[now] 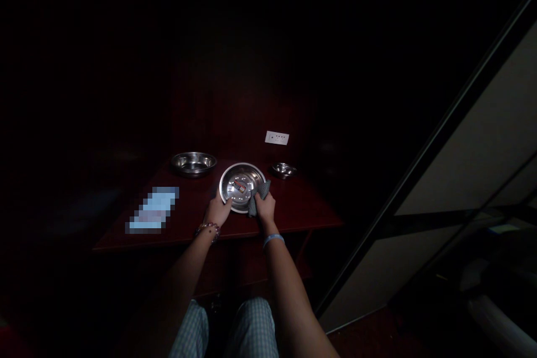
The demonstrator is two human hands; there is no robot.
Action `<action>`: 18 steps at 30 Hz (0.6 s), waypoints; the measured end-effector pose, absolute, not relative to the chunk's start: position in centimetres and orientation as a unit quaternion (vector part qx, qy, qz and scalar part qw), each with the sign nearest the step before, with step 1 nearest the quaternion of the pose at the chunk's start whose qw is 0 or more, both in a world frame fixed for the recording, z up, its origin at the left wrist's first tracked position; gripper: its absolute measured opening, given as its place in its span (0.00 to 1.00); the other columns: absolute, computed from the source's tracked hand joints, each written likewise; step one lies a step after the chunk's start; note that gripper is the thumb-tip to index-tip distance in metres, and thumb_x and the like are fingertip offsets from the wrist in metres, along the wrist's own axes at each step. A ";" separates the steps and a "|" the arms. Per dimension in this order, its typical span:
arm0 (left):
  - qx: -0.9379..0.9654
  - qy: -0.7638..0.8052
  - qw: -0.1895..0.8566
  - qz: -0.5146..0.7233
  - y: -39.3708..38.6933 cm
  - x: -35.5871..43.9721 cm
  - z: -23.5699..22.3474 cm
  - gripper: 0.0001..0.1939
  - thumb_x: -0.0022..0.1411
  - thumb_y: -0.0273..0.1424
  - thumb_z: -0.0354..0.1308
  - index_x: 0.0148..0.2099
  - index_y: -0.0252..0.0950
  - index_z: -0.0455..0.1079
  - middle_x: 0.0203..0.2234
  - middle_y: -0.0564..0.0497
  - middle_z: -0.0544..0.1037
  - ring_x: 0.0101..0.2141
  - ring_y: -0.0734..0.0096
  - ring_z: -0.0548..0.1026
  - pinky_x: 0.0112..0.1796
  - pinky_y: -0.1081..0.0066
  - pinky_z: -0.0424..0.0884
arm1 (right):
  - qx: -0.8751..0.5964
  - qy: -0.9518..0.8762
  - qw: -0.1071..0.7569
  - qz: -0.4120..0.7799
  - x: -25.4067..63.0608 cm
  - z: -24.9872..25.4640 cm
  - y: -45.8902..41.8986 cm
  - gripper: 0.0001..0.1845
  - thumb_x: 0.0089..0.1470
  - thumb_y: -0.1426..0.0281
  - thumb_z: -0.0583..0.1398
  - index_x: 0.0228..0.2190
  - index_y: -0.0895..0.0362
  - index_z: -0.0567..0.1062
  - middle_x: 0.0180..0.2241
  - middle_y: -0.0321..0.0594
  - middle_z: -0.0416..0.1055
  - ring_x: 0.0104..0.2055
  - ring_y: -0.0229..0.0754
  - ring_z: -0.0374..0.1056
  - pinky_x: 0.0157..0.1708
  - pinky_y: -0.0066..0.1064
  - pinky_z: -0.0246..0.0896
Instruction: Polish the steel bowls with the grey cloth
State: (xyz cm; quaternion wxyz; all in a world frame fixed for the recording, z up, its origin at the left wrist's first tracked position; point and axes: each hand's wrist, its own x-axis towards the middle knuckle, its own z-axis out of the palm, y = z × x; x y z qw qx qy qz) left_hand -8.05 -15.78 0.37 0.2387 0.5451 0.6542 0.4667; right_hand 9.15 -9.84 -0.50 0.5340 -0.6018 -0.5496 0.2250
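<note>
A round steel bowl with a wide rim is tilted toward me over the desk, a sticker-like patch on its bottom showing a reddish mark. My left hand grips its rim at the lower left, thumb on the inner side. At the lower right, my right hand presses a grey cloth over the rim and the inside wall. The fingers of both hands are partly hidden behind the bowl and the cloth.
On the reddish-brown desk, a larger steel bowl stands at the back left and a small one at the back right. A blurred-out flat thing lies left. A white socket panel is on the wall.
</note>
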 end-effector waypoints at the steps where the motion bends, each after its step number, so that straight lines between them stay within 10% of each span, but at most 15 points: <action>1: 0.545 0.652 0.237 0.471 -15.7 -8.1 0.3 0.34 0.69 0.32 0.57 0.74 0.36 0.59 0.52 0.37 0.85 0.53 0.53 0.83 0.50 0.65 0.76 | -0.601 -0.548 0.535 0.227 9.1 -0.5 -9.9 0.10 0.56 0.70 0.65 0.40 0.59 0.84 0.39 0.48 0.86 0.40 0.47 0.83 0.40 0.28 0.74; 18: 0.547 0.666 0.225 0.455 -15.6 -8.2 0.1 0.28 0.70 0.34 0.58 0.69 0.35 0.67 0.50 0.37 0.86 0.51 0.53 0.84 0.49 0.66 0.76 | -0.592 -0.544 0.539 0.253 9.0 0.0 -10.3 0.11 0.55 0.70 0.68 0.41 0.58 0.84 0.42 0.47 0.86 0.44 0.47 0.83 0.43 0.29 0.75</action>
